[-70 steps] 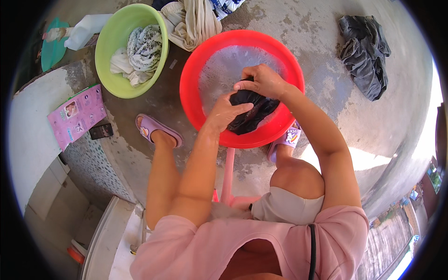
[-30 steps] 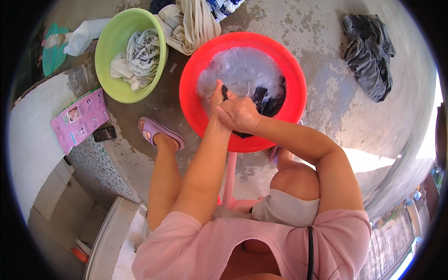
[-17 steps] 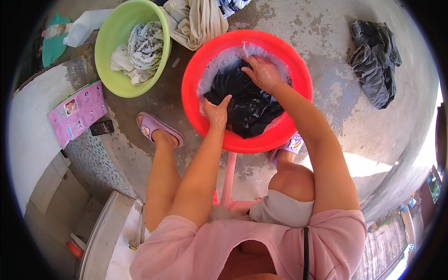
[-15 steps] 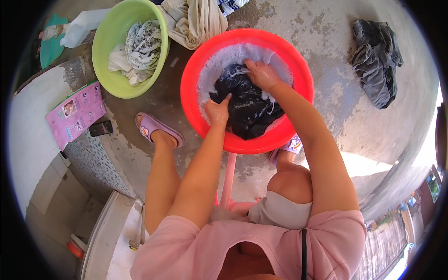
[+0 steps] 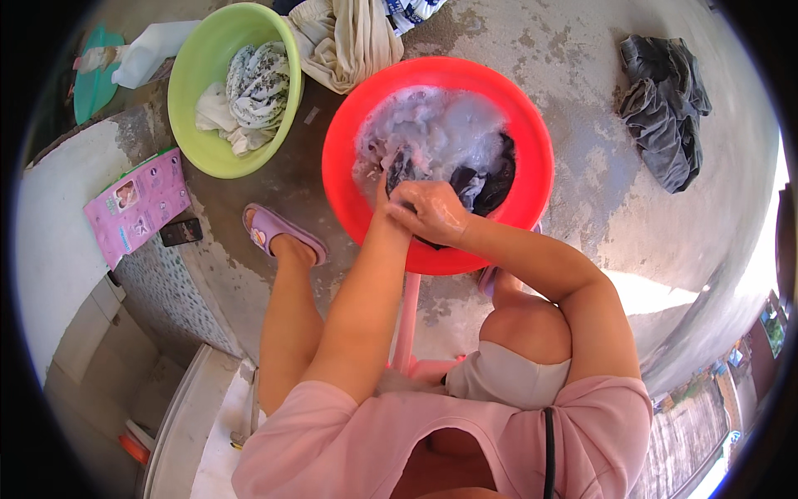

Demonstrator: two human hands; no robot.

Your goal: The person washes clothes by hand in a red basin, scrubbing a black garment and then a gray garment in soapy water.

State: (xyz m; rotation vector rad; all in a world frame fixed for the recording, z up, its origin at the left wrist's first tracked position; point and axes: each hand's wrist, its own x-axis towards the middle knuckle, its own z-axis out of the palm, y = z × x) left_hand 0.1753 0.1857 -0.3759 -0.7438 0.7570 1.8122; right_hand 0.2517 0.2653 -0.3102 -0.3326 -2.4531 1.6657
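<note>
Your hands have come together. Your right hand (image 5: 434, 208) now bends over your left hand (image 5: 385, 198), on the near side of the red tub (image 5: 534, 158). I can't tell if either grip is closed on the black cloth (image 5: 497, 183), because the fingers are mostly hidden. The cloth is in the soapy water (image 5: 445, 125), part by your hands and part to the right. Half a second ago, it was spread wide between your hands. Now it looks bunched, so you seem to be working one small bit.
</note>
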